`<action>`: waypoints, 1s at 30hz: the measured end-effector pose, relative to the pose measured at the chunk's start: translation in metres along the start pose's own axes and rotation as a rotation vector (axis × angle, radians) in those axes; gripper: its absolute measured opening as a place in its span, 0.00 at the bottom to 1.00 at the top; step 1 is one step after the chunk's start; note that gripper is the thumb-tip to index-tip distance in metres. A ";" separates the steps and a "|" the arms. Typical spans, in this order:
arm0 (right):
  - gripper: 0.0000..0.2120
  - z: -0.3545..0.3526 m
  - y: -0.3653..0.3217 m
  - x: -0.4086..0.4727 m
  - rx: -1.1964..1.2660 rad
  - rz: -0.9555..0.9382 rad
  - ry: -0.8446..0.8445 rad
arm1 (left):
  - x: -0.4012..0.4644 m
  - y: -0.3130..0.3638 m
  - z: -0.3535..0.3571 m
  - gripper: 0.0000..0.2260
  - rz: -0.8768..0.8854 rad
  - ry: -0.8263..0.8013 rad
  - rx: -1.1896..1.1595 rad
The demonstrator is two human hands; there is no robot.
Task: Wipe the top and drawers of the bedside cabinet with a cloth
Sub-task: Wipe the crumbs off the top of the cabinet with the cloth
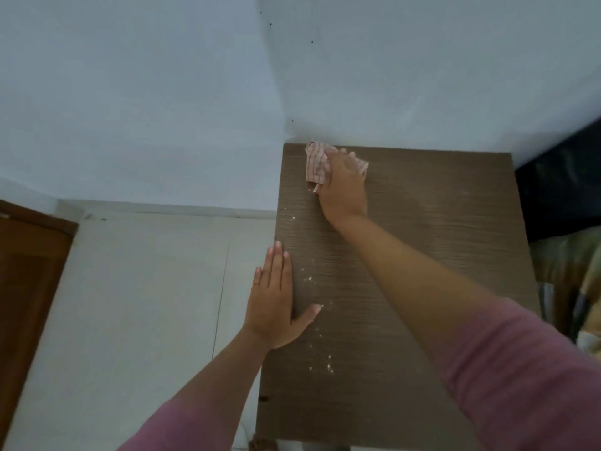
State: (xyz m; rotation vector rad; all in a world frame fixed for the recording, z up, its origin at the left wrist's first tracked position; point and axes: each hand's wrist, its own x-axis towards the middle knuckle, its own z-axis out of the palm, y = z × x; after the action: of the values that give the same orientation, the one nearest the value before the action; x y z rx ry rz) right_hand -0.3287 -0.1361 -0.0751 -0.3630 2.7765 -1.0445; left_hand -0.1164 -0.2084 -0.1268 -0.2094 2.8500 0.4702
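Observation:
The brown wood-grain top of the bedside cabinet (439,242) fills the right half of the head view. My right hand (343,187) presses a pink checked cloth (314,164) flat on the top's far left corner, close to the wall. My left hand (276,297) lies flat with fingers straight along the cabinet's left edge, its thumb resting on the top. Small white crumbs (328,366) are scattered along the left side of the top. The drawers are hidden from view.
Pale walls (162,92) meet in a corner right behind the cabinet. Light tiled floor (146,304) lies to the left, with a brown wooden door (29,288) at the far left. A dark object (566,190) and patterned bedding (572,278) sit against the cabinet's right side.

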 end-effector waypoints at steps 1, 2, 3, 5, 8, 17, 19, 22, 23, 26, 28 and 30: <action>0.27 0.006 -0.003 0.011 -0.030 -0.014 -0.011 | 0.001 0.000 0.000 0.46 0.001 -0.005 -0.015; 0.28 0.012 -0.005 0.020 -0.052 -0.021 -0.034 | 0.002 -0.001 0.000 0.46 0.001 -0.007 -0.031; 0.26 0.019 -0.006 0.026 -0.074 -0.020 -0.073 | 0.002 0.000 -0.001 0.47 0.000 -0.007 -0.044; 0.24 0.033 -0.004 0.030 -0.173 -0.009 -0.137 | 0.003 0.000 -0.003 0.46 0.001 -0.007 -0.064; 0.22 0.040 0.010 0.028 -0.346 -0.052 -0.097 | 0.002 0.000 -0.005 0.46 0.004 -0.017 -0.082; 0.24 0.031 0.045 0.047 -0.480 -0.409 -0.225 | 0.003 -0.001 -0.003 0.44 0.006 -0.024 -0.102; 0.25 0.032 0.045 0.048 -0.470 -0.447 -0.217 | 0.003 -0.001 -0.004 0.44 0.006 -0.023 -0.106; 0.24 0.030 0.041 0.052 -0.429 -0.573 -0.182 | 0.003 -0.001 -0.003 0.44 0.008 -0.018 -0.104; 0.23 0.029 0.041 0.057 -0.430 -0.627 -0.190 | 0.003 -0.001 -0.003 0.44 0.009 -0.015 -0.102; 0.26 0.025 0.044 0.071 -0.526 -0.726 -0.335 | 0.003 -0.001 -0.003 0.43 0.014 -0.008 -0.103; 0.27 0.025 0.047 0.076 -0.590 -0.729 -0.398 | 0.003 -0.001 -0.003 0.43 0.014 -0.009 -0.098; 0.28 0.025 0.047 0.077 -0.602 -0.717 -0.399 | 0.003 -0.002 -0.003 0.43 0.014 -0.008 -0.091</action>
State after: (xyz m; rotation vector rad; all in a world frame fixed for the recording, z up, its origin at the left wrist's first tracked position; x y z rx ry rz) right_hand -0.4046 -0.1386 -0.1297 -1.5243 2.5375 -0.1209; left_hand -0.1195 -0.2112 -0.1251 -0.2033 2.8273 0.6025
